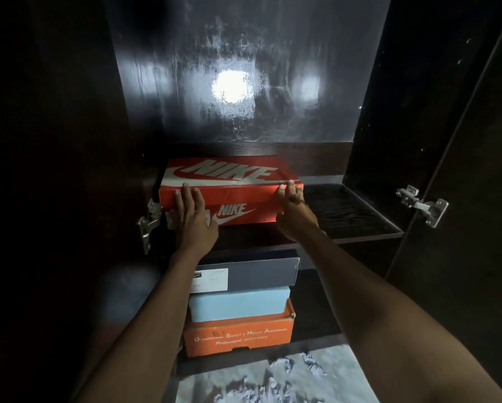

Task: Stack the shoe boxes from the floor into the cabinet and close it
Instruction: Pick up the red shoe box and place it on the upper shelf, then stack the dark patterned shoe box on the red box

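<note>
nearest, a pale rug [273, 379] on the floor; past it three boxes stacked in the cabinet's lower bay: an orange box [238, 335] at the bottom, a light blue box [239, 303] on it, a dark navy box [261, 274] on top; above, on the shelf [360, 216], the red nike box [229, 193] sits at the left; the left hand [191, 216] lies with straight fingers flat on its front face, the right hand [293, 207] hooks curled fingers over the lid's right front corner; stiff, light cardboard, probably; the lid may lift loose, so better pushed by the base than the lid; both doors open, hinges [422, 205] showing.
</note>
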